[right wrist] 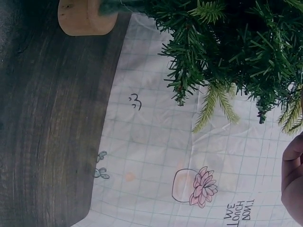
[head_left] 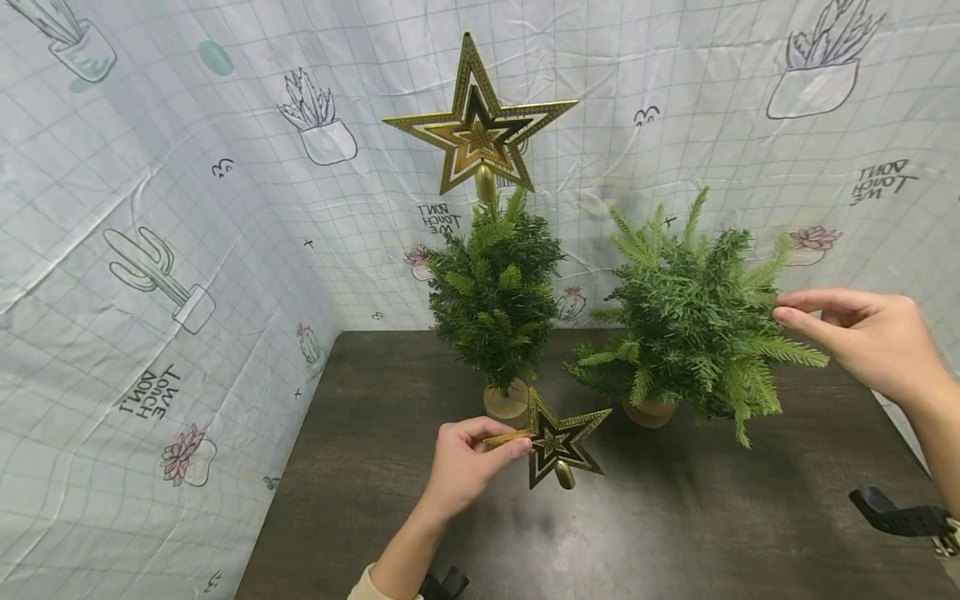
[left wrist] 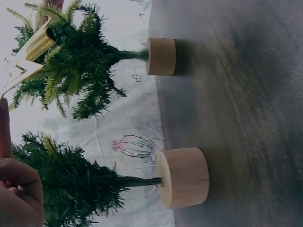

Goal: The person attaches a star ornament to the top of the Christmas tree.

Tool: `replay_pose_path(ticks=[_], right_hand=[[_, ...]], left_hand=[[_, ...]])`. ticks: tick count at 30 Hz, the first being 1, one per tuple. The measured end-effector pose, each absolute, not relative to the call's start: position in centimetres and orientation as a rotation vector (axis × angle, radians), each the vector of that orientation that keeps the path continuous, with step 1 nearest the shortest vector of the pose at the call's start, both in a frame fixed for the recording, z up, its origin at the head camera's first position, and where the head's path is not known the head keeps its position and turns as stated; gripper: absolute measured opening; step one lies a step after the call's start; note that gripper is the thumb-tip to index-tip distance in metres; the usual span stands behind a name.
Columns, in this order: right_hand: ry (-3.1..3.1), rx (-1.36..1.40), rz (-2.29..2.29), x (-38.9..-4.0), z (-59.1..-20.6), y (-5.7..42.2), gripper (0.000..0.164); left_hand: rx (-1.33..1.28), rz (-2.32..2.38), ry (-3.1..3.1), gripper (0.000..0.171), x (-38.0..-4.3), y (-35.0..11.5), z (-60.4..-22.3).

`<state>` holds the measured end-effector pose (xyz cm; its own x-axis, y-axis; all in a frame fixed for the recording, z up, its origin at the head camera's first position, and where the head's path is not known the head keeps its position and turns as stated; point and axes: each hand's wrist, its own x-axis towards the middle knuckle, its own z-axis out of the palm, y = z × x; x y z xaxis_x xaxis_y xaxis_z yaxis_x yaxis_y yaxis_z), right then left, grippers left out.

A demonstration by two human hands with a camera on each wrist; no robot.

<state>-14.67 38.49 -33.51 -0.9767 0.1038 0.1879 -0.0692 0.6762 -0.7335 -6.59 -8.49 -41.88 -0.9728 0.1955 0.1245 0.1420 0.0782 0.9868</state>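
Observation:
My left hand (head_left: 467, 467) pinches a gold star tree topper (head_left: 566, 442) by one of its points, above the table in front of the trees. In the left wrist view only part of that topper (left wrist: 40, 43) shows, at the upper left. At the far right my right hand (head_left: 873, 337) pinches a branch tip on the side of the bushy right mini Christmas tree (head_left: 690, 333); its fingertips are partly cut off in the right wrist view. To the left stands a narrower mini Christmas tree (head_left: 495, 300), topped by a larger-looking gold star (head_left: 480, 133).
Both trees stand on round wooden bases (left wrist: 187, 177) on the dark wood-grain table (head_left: 360, 467). A white cloth (head_left: 247, 208) with a grid and cactus drawings hangs behind and to the left. A black strap piece (head_left: 896, 512) shows by the right wrist.

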Motion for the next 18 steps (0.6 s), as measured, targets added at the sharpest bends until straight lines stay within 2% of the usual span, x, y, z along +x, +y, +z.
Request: replay_pose_path(ticks=[18], right_hand=[[-2.675,-0.017,1.152,-14.7,-33.8,38.5,0.014]], left_hand=[[0.390,2.082,2.288,0.013,-7.3,-7.7,-39.3]])
